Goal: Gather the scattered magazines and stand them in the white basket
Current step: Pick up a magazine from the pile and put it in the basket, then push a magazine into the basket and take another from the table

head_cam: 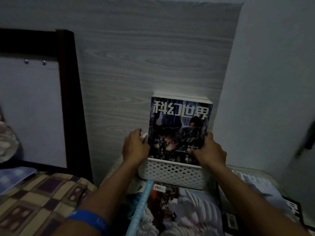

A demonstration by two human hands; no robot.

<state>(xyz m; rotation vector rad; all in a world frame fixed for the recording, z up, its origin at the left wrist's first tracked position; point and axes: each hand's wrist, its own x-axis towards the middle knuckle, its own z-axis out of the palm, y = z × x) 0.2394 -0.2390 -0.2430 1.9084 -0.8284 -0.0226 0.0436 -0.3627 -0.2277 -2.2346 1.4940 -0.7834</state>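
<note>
A white perforated basket stands against the wood-grain wall panel. Several magazines stand upright inside it, and the front one has a dark cover with large white characters. My left hand grips the basket's left rim beside the magazines. My right hand holds the lower right edge of the front magazine, thumb on its cover. In front of the basket lies a magazine with a light blue spine and a barcode. More magazines lie flat at the right.
A bed with a checked cover and a dark wooden headboard is at the left. A grey wall rises to the right. The room is dim.
</note>
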